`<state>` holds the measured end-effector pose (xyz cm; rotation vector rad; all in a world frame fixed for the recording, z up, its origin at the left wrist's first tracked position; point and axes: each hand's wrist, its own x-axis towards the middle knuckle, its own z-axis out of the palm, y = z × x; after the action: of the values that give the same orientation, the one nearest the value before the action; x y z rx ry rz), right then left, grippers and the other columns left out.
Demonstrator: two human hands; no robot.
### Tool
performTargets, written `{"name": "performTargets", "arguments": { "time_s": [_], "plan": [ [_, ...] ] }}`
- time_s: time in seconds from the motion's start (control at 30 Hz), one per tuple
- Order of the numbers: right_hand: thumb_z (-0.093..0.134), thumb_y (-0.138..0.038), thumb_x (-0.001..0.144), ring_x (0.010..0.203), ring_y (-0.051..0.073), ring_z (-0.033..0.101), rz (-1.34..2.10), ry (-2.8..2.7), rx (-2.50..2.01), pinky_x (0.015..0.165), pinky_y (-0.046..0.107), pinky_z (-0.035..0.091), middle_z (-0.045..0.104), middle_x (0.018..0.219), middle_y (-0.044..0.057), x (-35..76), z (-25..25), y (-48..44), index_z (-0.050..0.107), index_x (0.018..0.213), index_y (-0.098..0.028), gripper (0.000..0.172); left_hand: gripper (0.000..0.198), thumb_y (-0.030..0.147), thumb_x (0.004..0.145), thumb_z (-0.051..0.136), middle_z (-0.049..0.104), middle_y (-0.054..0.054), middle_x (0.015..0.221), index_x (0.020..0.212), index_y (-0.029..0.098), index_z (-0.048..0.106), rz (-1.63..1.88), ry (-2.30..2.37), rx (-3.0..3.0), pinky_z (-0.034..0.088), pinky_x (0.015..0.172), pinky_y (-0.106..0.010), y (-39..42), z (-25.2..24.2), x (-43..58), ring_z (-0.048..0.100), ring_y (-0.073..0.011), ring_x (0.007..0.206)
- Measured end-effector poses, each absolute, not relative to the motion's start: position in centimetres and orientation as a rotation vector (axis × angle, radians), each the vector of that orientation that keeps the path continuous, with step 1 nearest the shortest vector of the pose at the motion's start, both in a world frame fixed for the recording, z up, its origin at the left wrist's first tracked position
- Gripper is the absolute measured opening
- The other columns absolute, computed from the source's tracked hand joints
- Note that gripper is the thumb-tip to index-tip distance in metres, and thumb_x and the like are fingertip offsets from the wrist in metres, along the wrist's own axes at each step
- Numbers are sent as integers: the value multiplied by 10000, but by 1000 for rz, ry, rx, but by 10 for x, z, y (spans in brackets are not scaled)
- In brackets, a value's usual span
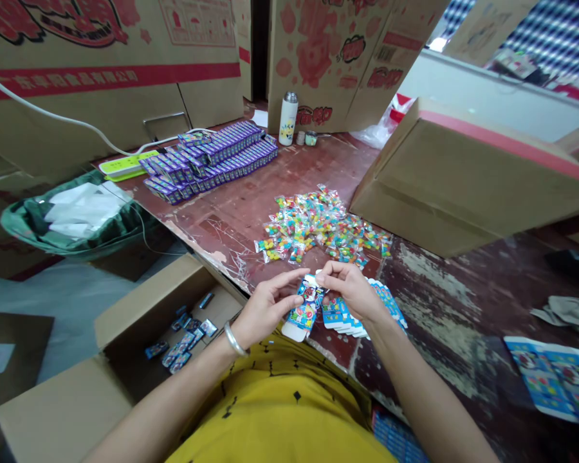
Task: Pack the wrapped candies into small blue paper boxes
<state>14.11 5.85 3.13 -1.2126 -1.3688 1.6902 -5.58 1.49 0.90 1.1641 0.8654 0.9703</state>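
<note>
Obs.: both forearms reach in over the near edge of the desk [318, 173], elbows low, wrists converging above its worn rim. The left hand [265, 307], with a metal bangle [234, 339] on the wrist, is turned palm toward the right. Its fingers [289, 278] curl around a small carton [305, 313], thumb on the printed face. The carton sits tilted, its white lower end toward the person's body. The right hand [351, 290] is palm-down with the fingers drawn narrow, thumb and forefinger pinched on the carton's top flap, so both hands grip the same carton between them. Directly under the right fingers lies a fanned stack of flat cartons [390, 303]. Just beyond the fingertips of both hands, a heap of candy packets [323, 228] is spread on the desk. Well beyond the left fingers stand rows of purple boxes [212, 157]. Below and to the left of the left fingers, off the desk, an open cardboard box [125, 315] holds a few small boxes. Well to the right of the right fingers sits a large closed box [463, 186].
</note>
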Motion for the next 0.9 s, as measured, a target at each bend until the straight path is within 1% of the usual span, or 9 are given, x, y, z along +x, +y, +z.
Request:
{"name": "performTargets", "arguments": {
  "time_s": [0.1, 0.23, 0.33, 0.43, 0.53, 0.6, 0.67, 0.8, 0.9],
  "plan": [
    [645, -424, 823, 611, 131, 564, 1463, -1594, -1231, 558, 253, 492, 616, 695, -4, 140, 31, 51, 625, 715, -185, 263, 466, 195, 820, 643, 680, -77, 1128, 1279, 195, 565, 992, 866, 1122, 507, 814, -311, 16, 8, -58, 639, -192, 940],
    [673, -370, 817, 787, 187, 625, 1058, -1898, -1236, 696, 303, 504, 696, 913, 31, 134, 25, 32, 688, 953, -237, 190, 373, 191, 797, 672, 667, -66, 1054, 1162, 174, 601, 1044, 861, 1047, 503, 799, -285, 15, 4, -57, 627, -177, 917],
    [638, -347, 850, 812, 196, 638, 973, -1926, -1185, 750, 319, 497, 704, 894, 39, 131, 17, 32, 692, 893, -234, 133, 286, 183, 784, 683, 635, -38, 968, 1057, 162, 602, 1045, 862, 1037, 490, 750, -249, 14, 0, -59, 609, -138, 829],
    [566, -365, 897, 858, 192, 642, 1070, -1944, -1152, 771, 314, 494, 694, 935, 45, 129, 9, 57, 674, 864, -215, 187, 234, 203, 767, 699, 599, -3, 866, 952, 162, 562, 1029, 914, 1027, 481, 713, -236, 16, -3, -71, 582, -113, 761],
    [593, -381, 867, 758, 185, 628, 853, -1994, -1373, 727, 324, 485, 665, 880, 44, 121, -1, 97, 642, 913, -200, 192, 263, 253, 740, 725, 555, 24, 756, 798, 162, 486, 1021, 1074, 1053, 469, 639, -217, 22, -3, -92, 547, -98, 684],
    [702, -380, 770, 785, 211, 620, 593, -2044, -1544, 746, 354, 473, 640, 964, 76, 113, -10, 120, 626, 996, -194, 302, 287, 277, 730, 729, 557, 22, 767, 826, 167, 483, 1020, 1162, 1051, 469, 592, -210, 27, -1, -105, 545, -101, 671],
    [765, -350, 696, 850, 235, 612, 468, -2066, -1619, 765, 364, 464, 606, 1047, 106, 104, -19, 136, 621, 1022, -195, 389, 337, 289, 726, 722, 584, -1, 854, 962, 176, 510, 1028, 1196, 1004, 496, 573, -226, 30, 0, -115, 563, -118, 700],
    [757, -245, 662, 826, 208, 599, 651, -1987, -1566, 761, 346, 463, 602, 928, 61, 100, -33, 145, 619, 836, -194, 228, 468, 288, 701, 716, 593, -50, 1064, 1124, 172, 556, 1068, 1210, 938, 558, 655, -311, 32, 0, -122, 583, -154, 805],
    [720, -221, 671, 690, 160, 593, 805, -1932, -1529, 682, 310, 482, 600, 762, 3, 109, -38, 142, 597, 775, -188, 164, 349, 285, 721, 682, 624, -27, 925, 1028, 135, 610, 1047, 1227, 986, 531, 703, -305, 34, -6, -120, 583, -148, 750]
  ]
}}
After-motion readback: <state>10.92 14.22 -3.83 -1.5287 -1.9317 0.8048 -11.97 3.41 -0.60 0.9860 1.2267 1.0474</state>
